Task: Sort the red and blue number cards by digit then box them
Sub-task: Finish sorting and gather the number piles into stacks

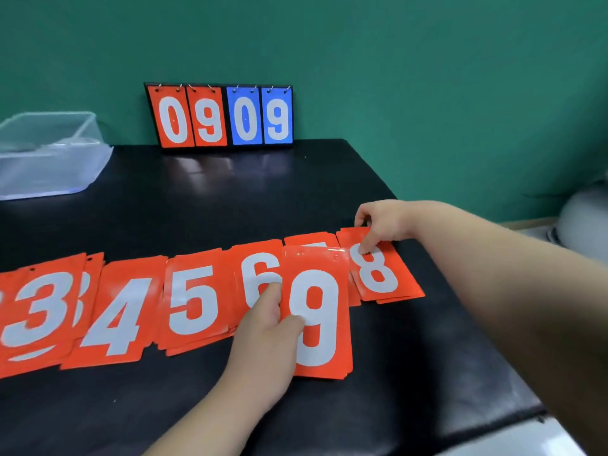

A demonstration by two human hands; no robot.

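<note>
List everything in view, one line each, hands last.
wall: one, green, behind the table
table: one, black, centre
scoreboard: one, red and blue cards reading 09 09, table's far edge
plastic box: one, clear, far left
card piles: six, red, digits 3 to 8 in a row, the 7 pile mostly covered
9 card: at least one, red, over the 7 pile
left hand: one, holds the 9 card
right hand: one, pinches the top of the 8 pile

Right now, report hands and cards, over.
Left hand holds red 9 card over the 7 pile. Right hand pinches red 8 card at row's end. Clear box far left, nothing blocking.
</note>
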